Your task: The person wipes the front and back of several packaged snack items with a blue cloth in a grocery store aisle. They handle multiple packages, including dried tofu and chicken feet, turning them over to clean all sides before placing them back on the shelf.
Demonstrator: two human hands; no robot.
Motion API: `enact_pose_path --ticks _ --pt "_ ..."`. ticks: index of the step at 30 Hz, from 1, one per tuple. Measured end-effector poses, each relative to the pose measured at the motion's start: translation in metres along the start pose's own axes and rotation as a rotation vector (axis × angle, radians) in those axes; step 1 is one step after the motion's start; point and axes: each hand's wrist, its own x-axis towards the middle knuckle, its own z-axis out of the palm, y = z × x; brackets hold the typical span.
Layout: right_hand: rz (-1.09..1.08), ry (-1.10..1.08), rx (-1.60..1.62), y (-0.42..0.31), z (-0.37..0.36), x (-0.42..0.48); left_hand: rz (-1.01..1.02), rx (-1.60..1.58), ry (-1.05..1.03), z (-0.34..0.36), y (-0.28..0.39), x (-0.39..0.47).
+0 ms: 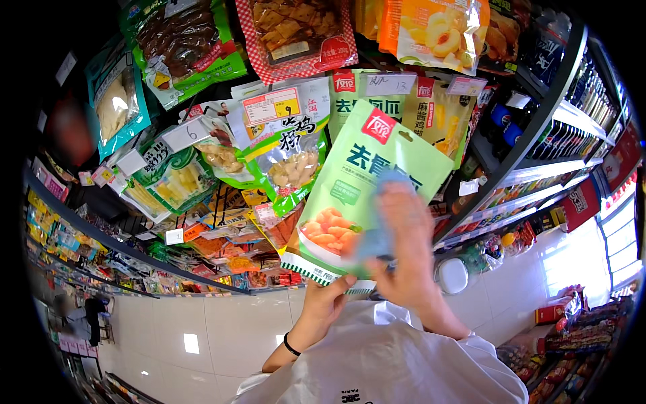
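Note:
A light green snack pouch (330, 194) with a red logo and a picture of a bowl of food is tilted before the hanging packets. My left hand (328, 295) grips its bottom edge, thumb on the front. Over the right part of the pouch's front is my right hand (404, 237), blurred, with a light blue cloth (376, 240) under its fingers. Part of the pouch's printing is hidden by that hand and the cloth. Behind the pouch's top hangs a similar green packet (340, 98). Just left is a green and white packet (292, 171) with a price label.
More snack packets (186, 45) hang above and to the left, with paper price tags (185, 134). A drinks shelf (535, 116) stands at the right. Curved shelf edges (151, 270) run along the lower left. Farther off on the tiled floor, a person (83, 318) is seated at the lower left.

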Motion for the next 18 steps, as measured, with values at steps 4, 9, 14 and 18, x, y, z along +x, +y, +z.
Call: enact_pose_path --ticks 4,9,14,18 --pt "-0.151 -0.371 0.094 -0.017 0.024 -0.009 0.087 -0.185 0.001 0.013 0.0 -0.01" --pt "-0.261 -0.365 0.044 -0.012 0.023 -0.009 0.068 -0.173 -0.336 -0.039 -0.007 0.0" --pt "-0.092 -0.066 -0.109 0.006 0.015 0.009 0.078 0.021 -0.201 -0.009 0.003 -0.006" --pt "-0.278 -0.164 -0.06 -0.013 0.027 -0.002 0.032 -0.054 -0.473 -0.051 -0.006 0.01"
